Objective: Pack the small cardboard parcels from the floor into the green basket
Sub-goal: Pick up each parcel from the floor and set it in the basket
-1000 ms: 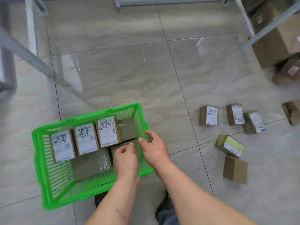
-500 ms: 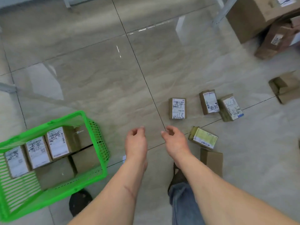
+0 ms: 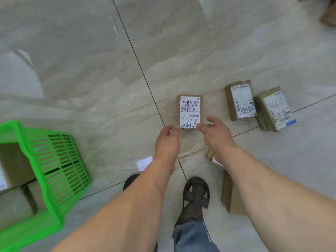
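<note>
Both hands reach toward one small cardboard parcel (image 3: 190, 111) that lies flat on the tiled floor (image 3: 91, 70), label side up, just right of a dark grout line. The left hand (image 3: 168, 140) is at the parcel's near left corner; the right hand (image 3: 215, 133) is at its near right corner. The fingers of each hand are loosely curved and spread apart. Nothing is clamped. Whether the fingertips already touch the cardboard cannot be determined from this view.

The green basket (image 3: 60, 160) stands at the left edge of the view, well apart from the parcel, with several brown parcels inside it. Two further labelled parcels (image 3: 240, 100) and (image 3: 274, 109) lie side by side to the right, near each other. A plain brown parcel (image 3: 230, 193) lies beside the person's right forearm, partly hidden. A sandalled foot (image 3: 196, 191) stands below the hands.

Handling assessment: the parcel appears to be a stiff, closed carton, compact enough for one hand and probably light. The printed label looks smooth and may offer less friction than bare cardboard. The recommended hold is on the two long side faces, thumb on one side and fingers on the opposite side. Because the parcel lies flush on a glossy floor, tilt up one edge first so that fingers can pass underneath.

Task progress: judged partly complete, since parcels remain on the floor.
</note>
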